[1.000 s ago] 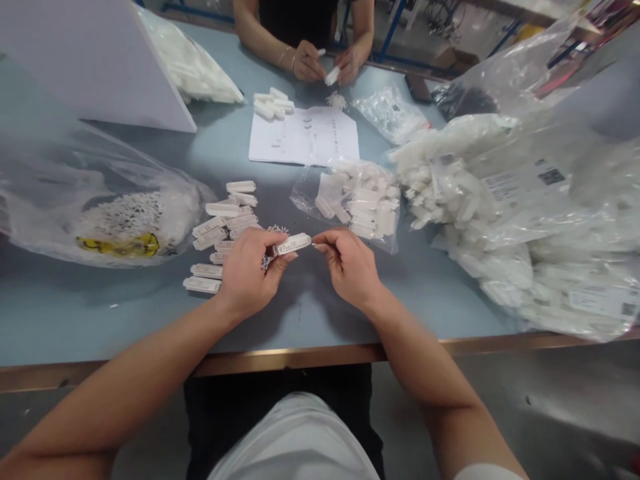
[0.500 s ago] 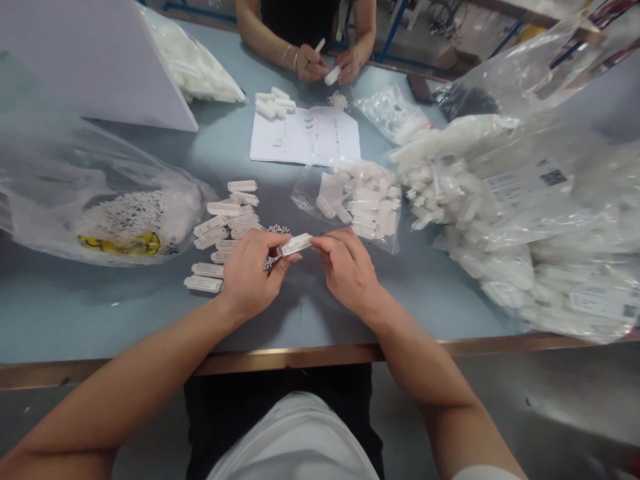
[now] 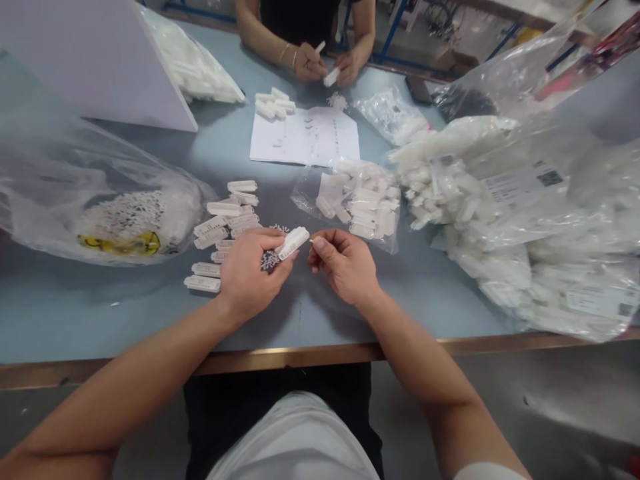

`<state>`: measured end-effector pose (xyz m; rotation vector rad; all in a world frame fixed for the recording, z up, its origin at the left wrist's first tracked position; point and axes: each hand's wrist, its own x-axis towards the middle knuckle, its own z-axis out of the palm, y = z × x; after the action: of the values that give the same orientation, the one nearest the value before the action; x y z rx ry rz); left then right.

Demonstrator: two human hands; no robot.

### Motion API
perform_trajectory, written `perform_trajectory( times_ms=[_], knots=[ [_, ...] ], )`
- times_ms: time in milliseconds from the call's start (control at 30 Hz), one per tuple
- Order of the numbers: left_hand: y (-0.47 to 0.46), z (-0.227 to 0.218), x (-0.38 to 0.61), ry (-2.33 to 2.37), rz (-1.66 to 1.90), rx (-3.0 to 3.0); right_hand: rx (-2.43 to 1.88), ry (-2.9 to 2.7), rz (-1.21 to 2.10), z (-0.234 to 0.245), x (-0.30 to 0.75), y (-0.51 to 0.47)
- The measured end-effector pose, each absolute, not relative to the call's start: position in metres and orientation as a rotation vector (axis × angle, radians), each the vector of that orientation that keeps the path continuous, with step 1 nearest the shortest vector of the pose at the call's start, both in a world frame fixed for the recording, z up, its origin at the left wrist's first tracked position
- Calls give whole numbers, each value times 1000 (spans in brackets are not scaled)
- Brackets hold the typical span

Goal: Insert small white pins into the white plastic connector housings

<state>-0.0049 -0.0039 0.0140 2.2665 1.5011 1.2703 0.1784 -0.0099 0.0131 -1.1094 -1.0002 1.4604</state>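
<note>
Plastic block (image 3: 294, 243) sits gripped by the left hand (image 3: 251, 272), above the near middle of the table (image 3: 310, 327). Just right of it, the right hand (image 3: 347, 268) is closed on a tiny pale bit (image 3: 311, 241). Similar blocks (image 3: 213, 237) lie on the left; a clear bag (image 3: 303, 193) of white parts (image 3: 367, 200) lies beyond the right hand.

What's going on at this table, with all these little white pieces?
A person's left hand holds a white plastic part, and the right hand pinches a tiny pale piece near its end. Similar parts lie loosely piled beyond and left of the left hand. Across the table, a co-worker holds a white piece too, near an open paper sheet.
</note>
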Motion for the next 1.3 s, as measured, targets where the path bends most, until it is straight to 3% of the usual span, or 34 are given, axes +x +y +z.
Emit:
perform_trajectory(
  times_ms=[233,1033,1300],
  knots=[
    [-3,15,-4,1504,1225,2317,-1051,-903,1550,10,175,-10],
    [-6,11,-1,1347,1405,2471,-1206,-996,1410,3,172,-8],
    [-4,13,-4,1353,1287,2366,-948,-903,1590,8,172,-9]
  ],
)
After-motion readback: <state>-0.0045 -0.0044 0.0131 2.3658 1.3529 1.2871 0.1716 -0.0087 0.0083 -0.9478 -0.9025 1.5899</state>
